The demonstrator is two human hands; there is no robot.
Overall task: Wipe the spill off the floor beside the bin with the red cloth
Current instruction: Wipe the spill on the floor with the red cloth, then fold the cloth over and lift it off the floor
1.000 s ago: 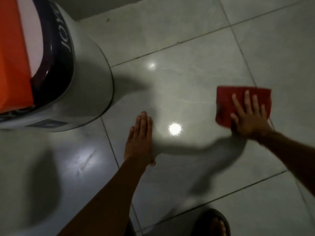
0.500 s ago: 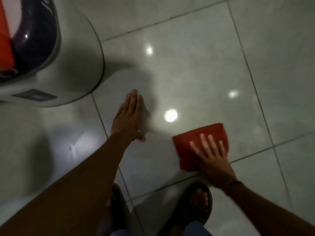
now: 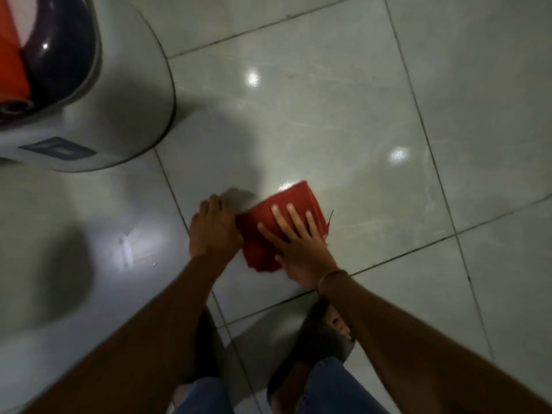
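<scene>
The folded red cloth (image 3: 294,209) lies flat on the glossy pale floor tiles, in the middle of the view. My right hand (image 3: 298,242) presses down on it with the fingers spread. My left hand (image 3: 213,230) rests on the floor with its fingers curled, touching the cloth's left edge. The grey bin (image 3: 113,94), with a dark rim and an orange liner, stands at the upper left, apart from both hands. No spill is plainly visible; a bright glare sits at the cloth's far edge.
My feet in dark sandals (image 3: 325,333) and blue jeans (image 3: 334,386) are at the bottom, close behind the hands. Dark grout lines cross the tiles (image 3: 343,109), which stretch away to the right and top.
My right hand slid the cloth from the far right leftward and toward my feet, up against my left hand. My left hand curled its fingers.
</scene>
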